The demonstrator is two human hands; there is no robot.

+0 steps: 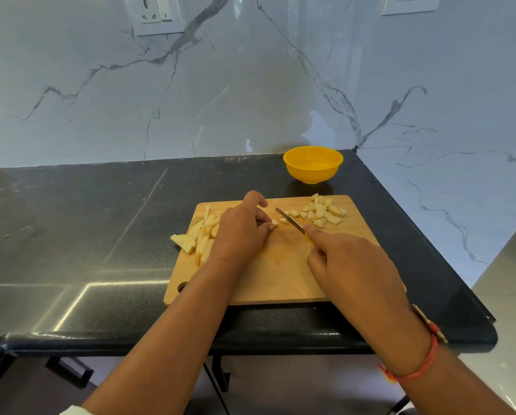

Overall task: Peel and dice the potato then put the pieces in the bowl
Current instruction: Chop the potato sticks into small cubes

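On the wooden cutting board (280,274) my left hand (242,227) pinches a small end of a potato strip (274,222) against the wood. My right hand (349,259) grips the yellow handle of a serrated knife (289,220), forefinger along its back, blade just right of that piece. A heap of diced potato (324,211) lies at the board's far right. Long potato strips and wedges (201,235) lie at the left, partly under my left hand. The yellow bowl (313,164) stands behind the board and looks empty.
The board lies on a dark stone counter (86,235) whose front edge is close to me. A marble wall rises behind the bowl and along the right side. Two wall sockets (155,13) sit high up on the wall.
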